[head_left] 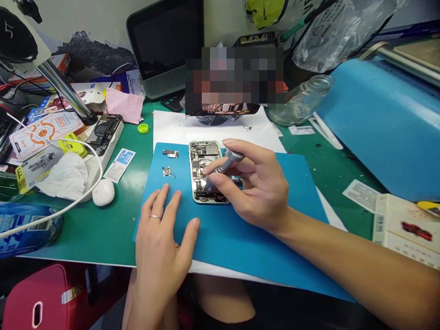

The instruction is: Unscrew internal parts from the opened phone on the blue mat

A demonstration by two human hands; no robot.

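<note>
An opened smartphone (196,169) lies face-up on a blue mat (292,183), its inner parts and metal frame showing. My right hand (257,183) grips a grey precision screwdriver (231,159) between thumb and fingers, tilted over the phone. The screwdriver's tip cannot be clearly made out against the phone's inside. My left hand (163,233) rests on the mat left of the phone, fingers spread and holding nothing. Just beyond its fingertips lie a small metal bracket (167,171), a tiny piece beside it, and a dark-and-silver phone part (170,153).
To the left stand a white box (115,137) with phone parts on it, a crumpled tissue (65,176), a white charger cable and an earbud case (103,192). A glass jar (302,101) lies behind on the right. A cardboard box (409,229) sits at the right edge.
</note>
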